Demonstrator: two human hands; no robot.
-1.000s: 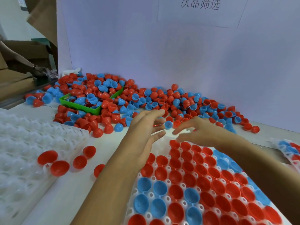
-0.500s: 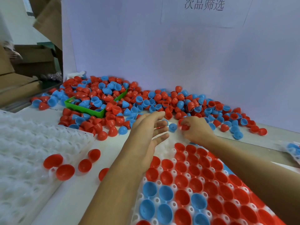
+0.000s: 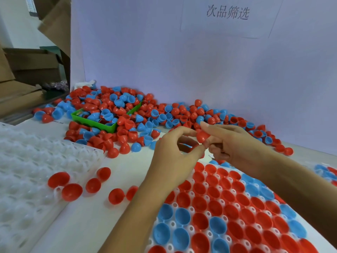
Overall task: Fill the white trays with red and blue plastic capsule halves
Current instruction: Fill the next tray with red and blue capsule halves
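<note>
A white tray (image 3: pixel 191 228) at the bottom right holds rows of red and blue capsule halves, open side up. Just beyond its far edge my right hand (image 3: pixel 235 145) pinches a red capsule half (image 3: pixel 202 136) between thumb and fingers. My left hand (image 3: pixel 173 156) is curled beside it, index tip and thumb tip touching the same red half. Something red and blue shows inside the left hand's curl; I cannot tell what. A second white tray (image 3: pixel 27 161) at the left has bare cups and two red halves (image 3: pixel 72 191) on its near corner.
A big pile of red and blue halves (image 3: pixel 164 114) lies along the white back wall, around a green bin (image 3: pixel 94 123). Several loose red halves (image 3: pixel 93 185) sit on the table between the trays. Another filled tray (image 3: pixel 326 172) peeks in at the right edge. Cardboard boxes stand far left.
Both hands lifted off the table edge of the tray and came together. The right hand took up a red half from the pile, and the left hand's fingers curled in to meet it.
</note>
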